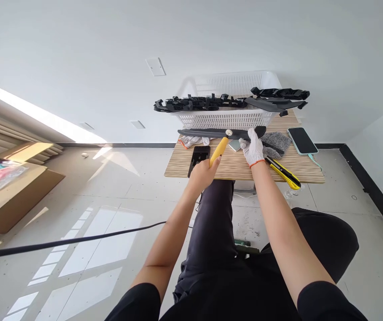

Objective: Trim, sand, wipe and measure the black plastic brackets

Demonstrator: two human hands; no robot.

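Saw long black strip (205, 133) crosswise over table (231, 172), just before white basket (225, 119). Judged it light, stiff, rather slick, apt to flex mid-span; best taken near right end. Grasped it there with gloved right hand (254, 150); clenched bare left hand (202, 174) round yellow-handled tool (218, 151), tip over strip; could not tell contact. Noted yellow knife (284, 174) near right wrist, grey cloth (277, 143) crowding strip's right end, phone (302, 141) beyond.

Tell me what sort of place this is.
Probably a makeshift indoor workroom: black plastic parts lie across a white slatted plastic basket, and the bare left hand holds a yellow-handled tool.
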